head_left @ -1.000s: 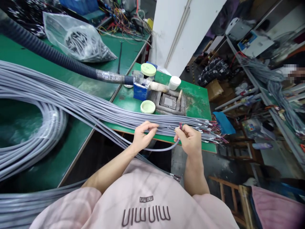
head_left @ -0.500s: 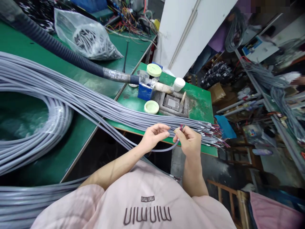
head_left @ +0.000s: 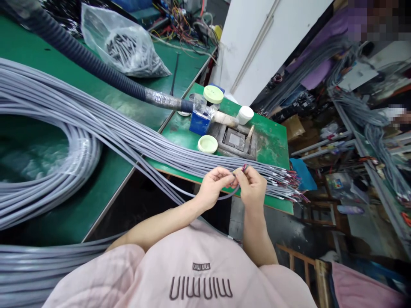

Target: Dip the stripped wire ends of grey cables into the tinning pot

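Observation:
Between my hands is the end of one grey cable (head_left: 228, 196), with thin coloured wires (head_left: 245, 167) showing above my right fingers. My right hand (head_left: 252, 186) is closed around this end. The thumb and fingers of my left hand (head_left: 214, 185) are pinched together and meet my right fingertips; what lies in that pinch is too small to make out. From my hands the cable hangs in a low curve back to the left. Just beyond lies a thick bundle of grey cables (head_left: 180, 159), its stripped ends (head_left: 289, 177) showing white tips and reddish wires.
A soldering pot (head_left: 236, 139) sits on the green bench, below a ribbed extraction hose (head_left: 105, 75). Around it are an open pale-green lid (head_left: 207, 144), a white cup (head_left: 245, 114) and a blue box (head_left: 199, 124). A coiled cable loop (head_left: 80, 158) lies left. A bag of cable pieces (head_left: 128, 47) stands behind.
My left hand has moved right and its fingers have closed, now meeting my right hand. The view has shifted slightly. At the upper right, a bundle of grey cables has come into view.

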### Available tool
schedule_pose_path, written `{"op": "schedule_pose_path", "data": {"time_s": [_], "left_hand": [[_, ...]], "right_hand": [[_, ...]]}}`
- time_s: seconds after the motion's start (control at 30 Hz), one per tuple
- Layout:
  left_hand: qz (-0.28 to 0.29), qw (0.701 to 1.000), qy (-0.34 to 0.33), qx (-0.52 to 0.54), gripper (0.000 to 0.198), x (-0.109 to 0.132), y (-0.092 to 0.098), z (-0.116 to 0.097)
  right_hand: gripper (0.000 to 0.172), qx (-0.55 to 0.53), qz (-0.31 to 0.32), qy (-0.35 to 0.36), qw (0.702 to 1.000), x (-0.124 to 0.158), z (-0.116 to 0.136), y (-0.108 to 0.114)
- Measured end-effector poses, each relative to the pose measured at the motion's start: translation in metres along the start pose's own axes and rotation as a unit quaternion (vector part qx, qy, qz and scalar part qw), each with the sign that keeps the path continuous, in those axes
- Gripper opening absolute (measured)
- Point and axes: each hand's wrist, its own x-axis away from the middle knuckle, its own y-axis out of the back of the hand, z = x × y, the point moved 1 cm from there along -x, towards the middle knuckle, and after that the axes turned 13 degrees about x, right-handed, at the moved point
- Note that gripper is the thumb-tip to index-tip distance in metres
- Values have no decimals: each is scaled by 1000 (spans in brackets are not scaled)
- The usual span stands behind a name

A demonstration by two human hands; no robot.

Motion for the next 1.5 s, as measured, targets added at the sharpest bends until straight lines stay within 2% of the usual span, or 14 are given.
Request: {"op": "schedule_pose_path", "data": {"time_s": [0.07,0.17,0.23,0.3,0.33,0.4,0.47,0.57,0.77,0.97,1.1,1.23,1.37,1.5], "left_hand": [[1,999,-24,-46,29,-4,6,-8],[1,972,-112,-206,39,-16,22,-42],[-32,906,-221,-360,33,-29,37,-74],[-64,806,-294,-510,27,-43,50,-103],[-81,758,-300,-573,26,-50,57,-114],[-100,679,-260,-680,25,-61,66,-125],[-87,615,-194,-760,26,-68,71,-125],[-77,566,-146,-808,29,-71,73,-119],[-73,555,-149,-815,31,-70,73,-116],[-70,558,-149,-813,30,-69,73,-117],[-73,563,-146,-810,30,-69,73,-117],[-73,573,-131,-806,30,-72,72,-120],[-71,575,-102,-808,32,-77,73,-124],[-70,575,-84,-811,33,-80,73,-127]], "right_hand": [[19,17,6,-7,1000,-12,1,-1],[24,67,28,-10,997,-41,0,-1],[28,108,66,0,992,-67,-2,-5],[30,167,116,15,979,-93,-3,-13],[31,204,142,25,968,-106,-3,-18],[31,284,190,45,939,-129,-3,-32],[31,361,227,63,902,-147,-4,-46],[25,449,271,85,847,-164,-5,-64],[15,539,331,90,769,-173,-9,-85],[15,567,339,75,747,-170,-7,-95],[17,566,332,79,751,-171,-4,-91],[22,553,269,80,784,-182,-4,-63],[24,562,194,18,804,-197,-18,-26],[21,555,194,-50,808,-209,-46,-9]]}}
